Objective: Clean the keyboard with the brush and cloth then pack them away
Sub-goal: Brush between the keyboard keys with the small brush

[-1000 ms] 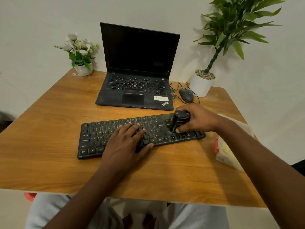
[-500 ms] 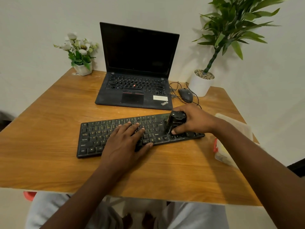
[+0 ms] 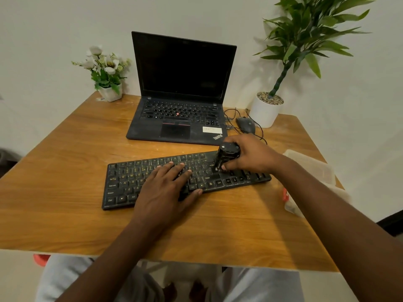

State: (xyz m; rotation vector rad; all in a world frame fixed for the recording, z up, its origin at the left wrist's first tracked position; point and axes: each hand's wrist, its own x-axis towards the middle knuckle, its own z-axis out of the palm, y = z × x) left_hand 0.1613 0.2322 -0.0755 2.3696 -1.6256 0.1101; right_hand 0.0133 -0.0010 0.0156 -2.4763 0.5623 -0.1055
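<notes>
Pale wall backs a wooden counter [image 3: 65, 192]. At its middle lies a black keyboard [image 3: 130, 182], angled so its right end points toward 2 o'clock. The left hand [image 3: 165, 188] rests flat on the middle keys, fingers straight and spread. The right hand [image 3: 250, 155] curls round a stubby black brush [image 3: 226, 155], which stands upright on the keys at the keyboard's 2 o'clock end. An open laptop [image 3: 181, 83] sits at 12 o'clock, a mouse [image 3: 245, 124] at 1 o'clock, and a clear plastic container [image 3: 309, 168] at 3 o'clock.
</notes>
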